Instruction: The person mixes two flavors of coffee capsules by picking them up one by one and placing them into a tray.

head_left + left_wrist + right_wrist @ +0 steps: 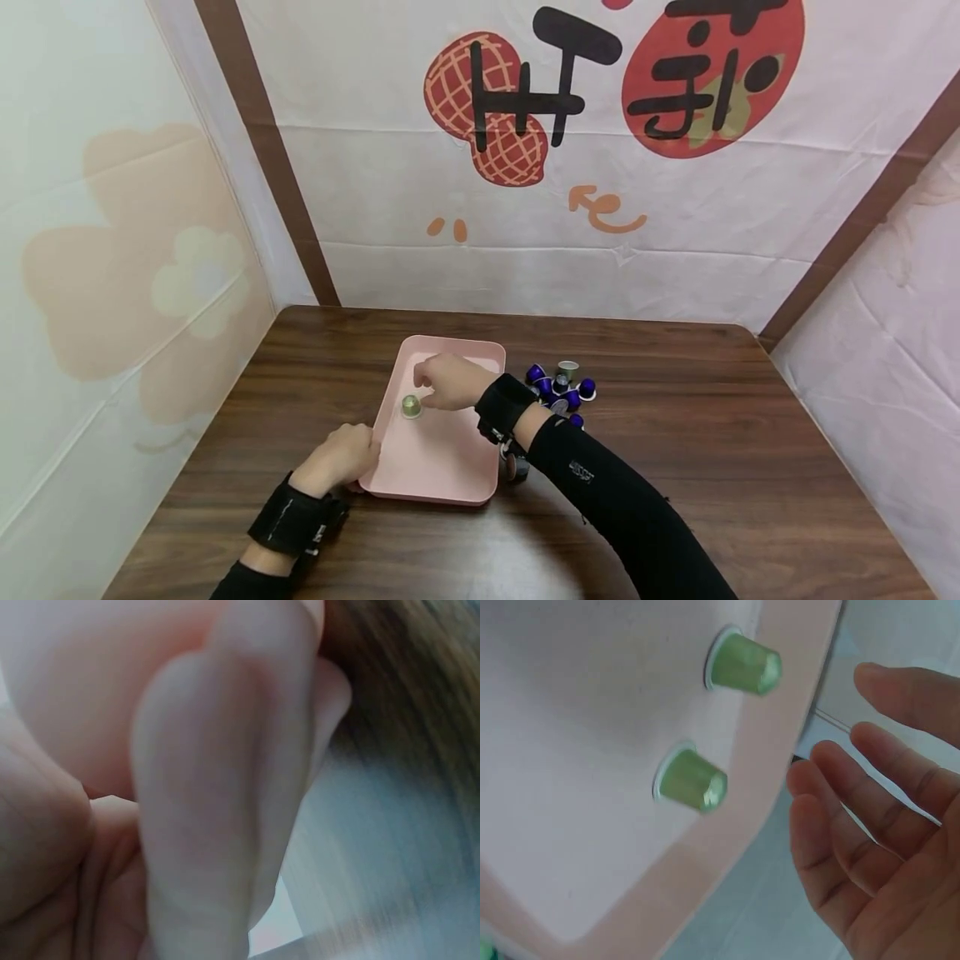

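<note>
Right hand [450, 382] hovers over the pink tray [442, 471], fingers loose and released, holding nothing. 2 green capsules [694, 780] stand on the tray floor in the right wrist view, near its left wall; the head view shows 1, just beside the fingertips. Left hand [341, 457] grips the tray's near left edge, fingers curled on the rim. A pile of purple capsules [558, 389] sits on the wooden table [750, 467], just right of the tray.
</note>
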